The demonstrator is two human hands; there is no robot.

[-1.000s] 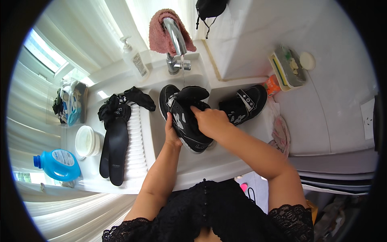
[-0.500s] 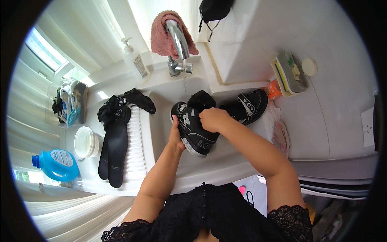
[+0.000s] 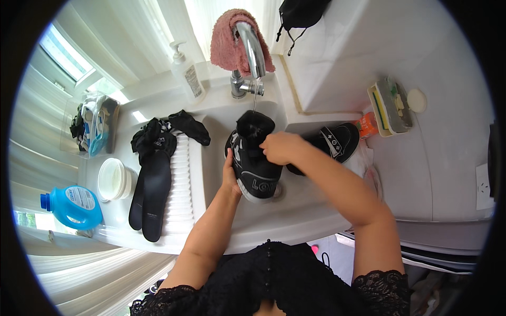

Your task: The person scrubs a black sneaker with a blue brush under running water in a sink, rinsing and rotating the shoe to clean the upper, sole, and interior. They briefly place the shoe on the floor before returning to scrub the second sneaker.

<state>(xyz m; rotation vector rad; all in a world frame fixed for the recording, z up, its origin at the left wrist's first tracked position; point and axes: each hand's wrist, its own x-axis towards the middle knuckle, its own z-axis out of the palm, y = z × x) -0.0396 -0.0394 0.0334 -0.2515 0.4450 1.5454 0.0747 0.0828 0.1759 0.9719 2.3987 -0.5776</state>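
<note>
A black shoe [image 3: 258, 166] with white patterns and a pale sole is held over the sink [image 3: 247, 221] under the tap [image 3: 255, 58]. My left hand [image 3: 230, 178] grips its left side, thumb up along the upper and the fingers hidden beneath. My right hand [image 3: 280, 148] is closed at the collar on its right side; what the fingertips pinch is partly hidden. A thin stream of water falls toward the raised tongue [image 3: 254, 125]. The matching shoe [image 3: 341, 142] lies at the sink's right side, partly behind my right forearm.
Black insoles [image 3: 157, 195] and dark cloth [image 3: 153, 138] lie on the ribbed washboard [image 3: 181, 184]. Left of them are a white tub [image 3: 112, 179], a blue detergent bottle [image 3: 77, 208] and a clear box [image 3: 95, 124]. A pump bottle [image 3: 187, 79] stands behind; a brush holder [image 3: 391, 108] sits right.
The shoe has turned and tipped, so its heel and raised tongue now face me more, with the tongue nearer the water. Both hands have stayed on it. The whole view has shifted slightly.
</note>
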